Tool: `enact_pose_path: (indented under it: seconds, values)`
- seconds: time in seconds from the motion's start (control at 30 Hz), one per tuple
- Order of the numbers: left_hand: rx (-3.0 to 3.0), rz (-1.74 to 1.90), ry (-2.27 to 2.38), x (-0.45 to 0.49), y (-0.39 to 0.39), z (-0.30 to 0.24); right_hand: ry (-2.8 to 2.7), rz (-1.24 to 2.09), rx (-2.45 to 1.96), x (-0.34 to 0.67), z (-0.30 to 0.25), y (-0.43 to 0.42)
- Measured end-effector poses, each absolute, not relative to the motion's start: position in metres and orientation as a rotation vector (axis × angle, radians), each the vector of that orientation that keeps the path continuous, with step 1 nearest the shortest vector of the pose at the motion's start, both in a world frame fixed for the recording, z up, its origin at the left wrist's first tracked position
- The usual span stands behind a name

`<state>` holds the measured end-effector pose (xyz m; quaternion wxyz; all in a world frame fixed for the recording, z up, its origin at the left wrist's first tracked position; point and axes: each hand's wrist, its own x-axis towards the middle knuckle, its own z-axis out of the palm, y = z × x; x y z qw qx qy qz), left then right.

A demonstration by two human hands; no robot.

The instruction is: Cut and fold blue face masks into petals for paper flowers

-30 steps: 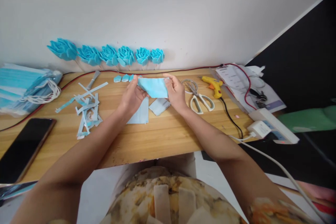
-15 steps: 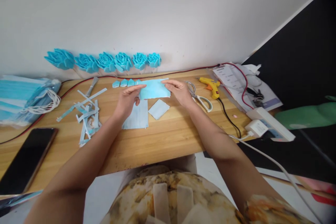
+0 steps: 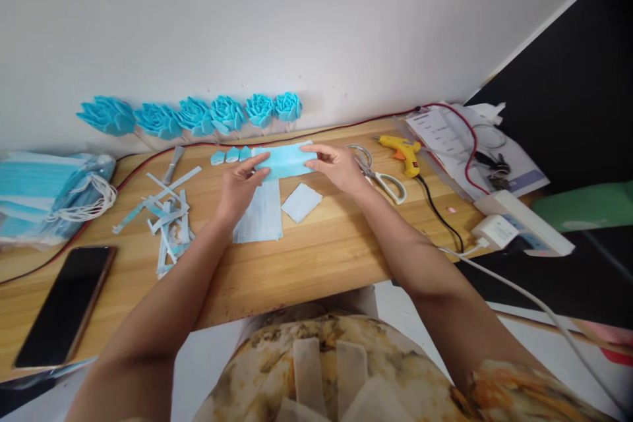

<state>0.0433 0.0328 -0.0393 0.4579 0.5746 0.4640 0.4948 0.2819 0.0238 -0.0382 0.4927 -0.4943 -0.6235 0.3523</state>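
Note:
Between my two hands is a blue rectangle of mask fabric point(image 3: 287, 161), held just above the wooden table point(image 3: 316, 257). My left hand point(image 3: 243, 181) pinches its left end, and my right hand point(image 3: 336, 167) pinches the right end. Partly under my left hand lies a larger pale fabric sheet point(image 3: 260, 211). A smaller pale piece point(image 3: 301, 202) rests to its right. Several small folded blue petals point(image 3: 232, 155) stand in a row behind my left hand. Scissors point(image 3: 386, 184) with pale handles lie beyond my right wrist.
Several blue fabric flowers point(image 3: 227, 113) lean along the wall. Cut strips point(image 3: 171, 217), a phone point(image 3: 66, 306) and a bag of masks point(image 3: 44, 194) are at left. A yellow glue gun point(image 3: 405, 153), papers point(image 3: 445, 135) and a power strip point(image 3: 534, 227) are at right.
The fabric piece looks narrower in height and sits slightly further left. My left fingers have shifted, with the thumb now up at its lower edge. The view has shifted slightly.

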Motion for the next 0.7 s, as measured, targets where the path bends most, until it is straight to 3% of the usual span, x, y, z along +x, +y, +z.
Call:
enact_pose_path:
  seconds: [0.5, 0.7]
  values:
    - [1.762, 1.342, 1.279, 0.0391, 0.0369, -0.0428, -1.708, 0.505, -1.254, 0.278, -0.0355, 0.0225]
    - [1.616, 1.292, 1.147, 0.0419, 0.0367, -0.0412, -1.553, 0.737, -1.092, 0.2769, -0.0352, 0.0218]
